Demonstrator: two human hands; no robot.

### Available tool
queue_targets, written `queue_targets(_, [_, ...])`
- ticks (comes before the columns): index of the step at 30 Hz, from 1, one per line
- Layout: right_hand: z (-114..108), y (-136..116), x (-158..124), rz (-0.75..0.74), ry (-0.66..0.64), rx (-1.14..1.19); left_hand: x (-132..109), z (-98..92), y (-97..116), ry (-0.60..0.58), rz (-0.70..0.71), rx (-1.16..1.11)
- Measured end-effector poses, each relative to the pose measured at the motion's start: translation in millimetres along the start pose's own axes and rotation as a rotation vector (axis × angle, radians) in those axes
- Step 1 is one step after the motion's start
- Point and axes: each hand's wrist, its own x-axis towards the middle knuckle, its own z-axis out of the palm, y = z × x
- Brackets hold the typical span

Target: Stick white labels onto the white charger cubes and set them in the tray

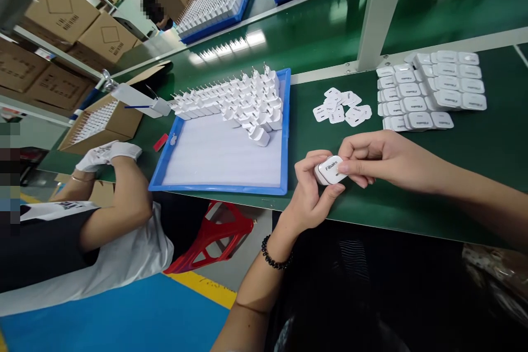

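Observation:
My left hand holds a small white plug charger, its fingers wrapped around the side and the thumb below. On the charger's front lies a white face plate printed "Fibaks", with a small slot. My right hand grips the right edge of this plate, thumb on the printed face and the other fingers curled behind. Whether the plate is fully seated, I cannot tell. Beyond my hands, several loose white face plates lie in a scattered pile. To the left, a blue tray carries rows of white plug chargers, pins up.
Stacked white printed pieces stand at the right, near a metal post. More blue trays of chargers sit behind a rail. At the left, a co-worker's gloved hands are beside a cardboard box. A red stool stands below.

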Motion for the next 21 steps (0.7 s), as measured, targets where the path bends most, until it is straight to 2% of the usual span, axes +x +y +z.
queue_targets(6, [1.8,1.3,-1.7,-0.026,0.003,0.002,0.9,0.5,0.2,0.002,0.010,0.020])
queue_targets(12, [4.6,-1.3,-3.9,-0.034,0.085,-0.117,0.9,0.6,0.5,0.005,-0.005,0.056])
queue_targets(21, [3.1,1.1,-2.5,0.010,0.095,-0.143,2.0,-0.9,1.6,-0.033,-0.013,0.089])
